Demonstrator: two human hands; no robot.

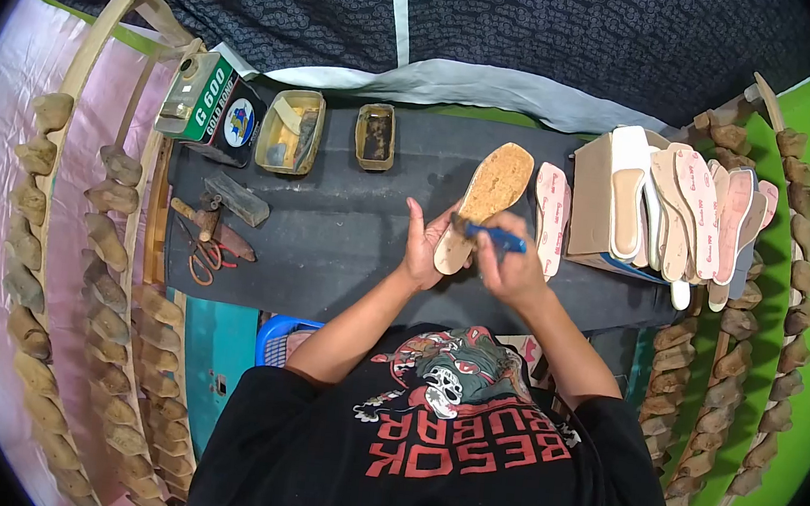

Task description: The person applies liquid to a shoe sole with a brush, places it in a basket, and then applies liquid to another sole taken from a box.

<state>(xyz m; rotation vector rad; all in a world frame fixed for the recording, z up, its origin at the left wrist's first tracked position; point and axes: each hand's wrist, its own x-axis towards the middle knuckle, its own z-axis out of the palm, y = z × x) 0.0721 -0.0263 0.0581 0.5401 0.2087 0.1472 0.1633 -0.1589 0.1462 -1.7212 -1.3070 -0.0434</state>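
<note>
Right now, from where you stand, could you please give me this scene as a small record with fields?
Left hand: palm up, holding the cork-faced sole
Right hand: gripping the blue-handled tool, its tip at the sole's narrow middle
Beside the sole: a pale insole with red print
Far left of table: metal can, larger open container, smaller open container
Right of table: box with stacked insoles

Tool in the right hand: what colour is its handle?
The tool handle is blue, seen in the head view.
</note>
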